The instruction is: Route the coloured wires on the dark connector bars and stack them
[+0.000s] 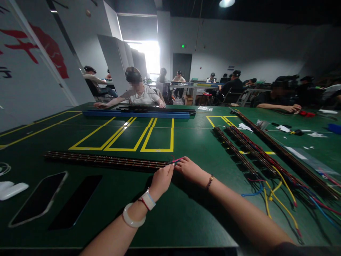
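A long dark strip bundle (106, 160) with copper-coloured lines and small light dots lies across the green table. At its right end, thin red and blue wires (178, 160) come out. My left hand (162, 181) is closed at that end, its fingertips pinched where the wires leave the strips. Close beside it, my right hand (191, 171) pinches the wires' free end. The two hands' fingertips nearly touch, and they partly hide what lies between them.
More strip bundles (236, 151) with yellow cables (286, 186) lie at right. Two dark phone-like slabs (39, 199) (77, 202) and a white earbud case (12, 190) are at left. Yellow tape (157, 150) marks the green table (207, 220). A co-worker (140, 89) sits opposite behind a blue rail (138, 114).
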Tool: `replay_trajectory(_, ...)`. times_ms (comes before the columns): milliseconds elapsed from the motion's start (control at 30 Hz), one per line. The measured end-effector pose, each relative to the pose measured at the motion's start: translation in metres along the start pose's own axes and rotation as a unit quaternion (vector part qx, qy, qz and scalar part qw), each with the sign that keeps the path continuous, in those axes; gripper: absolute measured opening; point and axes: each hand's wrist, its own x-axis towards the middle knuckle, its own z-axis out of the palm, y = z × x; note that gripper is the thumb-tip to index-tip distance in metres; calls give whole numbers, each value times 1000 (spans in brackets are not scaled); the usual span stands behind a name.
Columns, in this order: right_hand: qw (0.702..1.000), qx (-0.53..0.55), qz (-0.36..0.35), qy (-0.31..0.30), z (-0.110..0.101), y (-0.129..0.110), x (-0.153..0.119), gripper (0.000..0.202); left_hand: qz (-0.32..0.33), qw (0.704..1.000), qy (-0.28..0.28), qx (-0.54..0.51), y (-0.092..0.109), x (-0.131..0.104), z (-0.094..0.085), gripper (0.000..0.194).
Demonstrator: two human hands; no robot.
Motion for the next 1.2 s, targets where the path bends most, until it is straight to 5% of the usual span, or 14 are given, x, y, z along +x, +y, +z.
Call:
replay_trajectory(333, 997, 76, -3, 30, 5, 24, -7, 25, 13, 999, -20, -34, 4, -3, -1, 45)
replay_trajectory(567, 971, 193, 117, 78, 18, 44, -13, 70, 7, 988, -94, -122, 1, -2, 6, 43)
replay_trajectory(667, 965, 220, 133, 54, 23, 46, -12, 61, -49, 955, -167, -240, 0, 0, 11, 45)
replay_trajectory(833, 953, 274, 125, 29, 21, 41, -9, 15, -133, 871, -227, -416, 2, 1, 12, 39)
replay_trajectory(967, 944, 298, 139, 25, 11, 34, -6, 12, -179, 827, -219, -485, 5, -1, 9, 25)
replay_trajectory(1200, 985, 159, 63, 24, -6, 22, -2, 18, -194, 793, -203, -541, 11, -3, 16, 29)
